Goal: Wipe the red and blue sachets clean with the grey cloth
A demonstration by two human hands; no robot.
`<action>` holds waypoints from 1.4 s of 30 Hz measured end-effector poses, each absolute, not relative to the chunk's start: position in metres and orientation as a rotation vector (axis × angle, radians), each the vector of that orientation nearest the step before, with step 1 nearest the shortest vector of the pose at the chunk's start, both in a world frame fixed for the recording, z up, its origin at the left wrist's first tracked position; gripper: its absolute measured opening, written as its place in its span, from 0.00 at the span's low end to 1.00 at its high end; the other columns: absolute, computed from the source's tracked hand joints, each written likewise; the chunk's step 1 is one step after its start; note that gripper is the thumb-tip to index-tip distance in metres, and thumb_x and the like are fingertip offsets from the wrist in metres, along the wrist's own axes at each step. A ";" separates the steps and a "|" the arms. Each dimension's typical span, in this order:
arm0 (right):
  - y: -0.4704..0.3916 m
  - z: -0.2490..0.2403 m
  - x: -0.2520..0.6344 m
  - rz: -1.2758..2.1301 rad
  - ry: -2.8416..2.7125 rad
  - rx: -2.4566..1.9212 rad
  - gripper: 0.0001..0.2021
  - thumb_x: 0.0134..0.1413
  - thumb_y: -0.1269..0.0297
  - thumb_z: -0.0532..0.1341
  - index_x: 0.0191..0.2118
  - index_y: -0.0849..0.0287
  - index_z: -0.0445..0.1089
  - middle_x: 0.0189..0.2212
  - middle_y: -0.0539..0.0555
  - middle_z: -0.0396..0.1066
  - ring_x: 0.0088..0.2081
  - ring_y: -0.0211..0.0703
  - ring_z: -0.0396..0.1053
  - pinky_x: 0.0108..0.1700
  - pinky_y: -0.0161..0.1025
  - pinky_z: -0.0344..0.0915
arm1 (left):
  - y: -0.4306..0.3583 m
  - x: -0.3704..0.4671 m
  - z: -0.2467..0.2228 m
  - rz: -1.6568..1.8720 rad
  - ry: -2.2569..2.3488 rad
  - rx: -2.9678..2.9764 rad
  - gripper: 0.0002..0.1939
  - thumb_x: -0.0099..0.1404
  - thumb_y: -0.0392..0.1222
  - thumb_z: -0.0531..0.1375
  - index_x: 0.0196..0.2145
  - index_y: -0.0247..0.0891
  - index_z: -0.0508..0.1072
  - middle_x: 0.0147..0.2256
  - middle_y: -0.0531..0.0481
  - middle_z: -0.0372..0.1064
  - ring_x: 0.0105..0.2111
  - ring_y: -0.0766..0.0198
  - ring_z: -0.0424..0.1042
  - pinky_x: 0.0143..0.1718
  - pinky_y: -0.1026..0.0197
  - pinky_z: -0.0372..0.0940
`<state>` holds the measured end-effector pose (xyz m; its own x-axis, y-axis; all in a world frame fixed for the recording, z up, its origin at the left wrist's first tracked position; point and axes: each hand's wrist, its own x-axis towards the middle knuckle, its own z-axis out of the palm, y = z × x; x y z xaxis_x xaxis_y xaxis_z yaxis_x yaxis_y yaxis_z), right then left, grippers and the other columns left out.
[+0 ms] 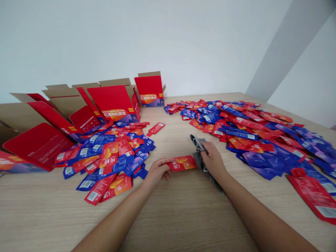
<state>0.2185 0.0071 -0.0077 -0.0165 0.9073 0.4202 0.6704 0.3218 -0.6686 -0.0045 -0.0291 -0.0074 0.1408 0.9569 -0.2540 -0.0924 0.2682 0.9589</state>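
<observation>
My left hand (158,171) pinches one end of a red sachet (183,163) with orange fruit printed on it. The sachet lies level above the table, its far end reaching the grey cloth. In my right hand (213,159) is a bunched grey cloth (199,161), with light edging showing at its top; its lower part hangs toward the table. The fingers of my right hand are wrapped round the cloth and partly hidden. Left of my hands sits a heap of red and blue sachets (115,159). A larger heap of sachets (244,129) spreads out on the right.
Several red cartons with raised flaps line the back left, among them a front-facing carton (112,101). Another red carton (149,91) stands by the wall. A lone red sachet (156,129) lies between the heaps. The wooden table (168,217) runs up to the white wall.
</observation>
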 end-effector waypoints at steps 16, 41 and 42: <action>-0.004 0.003 0.204 0.192 -2.188 -1.793 0.22 0.53 0.75 0.50 0.54 0.61 0.64 0.50 0.64 0.60 0.50 0.50 0.61 0.49 0.43 0.63 | -0.031 -0.002 -0.007 1.053 1.255 0.960 0.21 0.46 0.46 0.64 0.34 0.41 0.58 0.14 0.67 0.56 0.08 0.75 0.49 0.06 0.72 0.42; -0.007 -0.004 0.196 0.312 -2.223 -1.674 0.21 0.53 0.73 0.50 0.53 0.57 0.66 0.50 0.60 0.62 0.49 0.46 0.62 0.49 0.40 0.60 | -0.027 -0.004 -0.003 1.080 1.225 0.841 0.21 0.48 0.40 0.64 0.40 0.32 0.67 0.23 0.51 0.72 0.12 0.72 0.63 0.11 0.71 0.51; -0.005 -0.004 0.198 0.341 -2.209 -1.660 0.21 0.53 0.73 0.50 0.53 0.58 0.66 0.49 0.59 0.62 0.49 0.45 0.63 0.49 0.39 0.60 | -0.025 -0.007 -0.001 1.212 1.231 0.804 0.20 0.49 0.39 0.64 0.40 0.33 0.66 0.23 0.52 0.71 0.13 0.72 0.63 0.12 0.71 0.53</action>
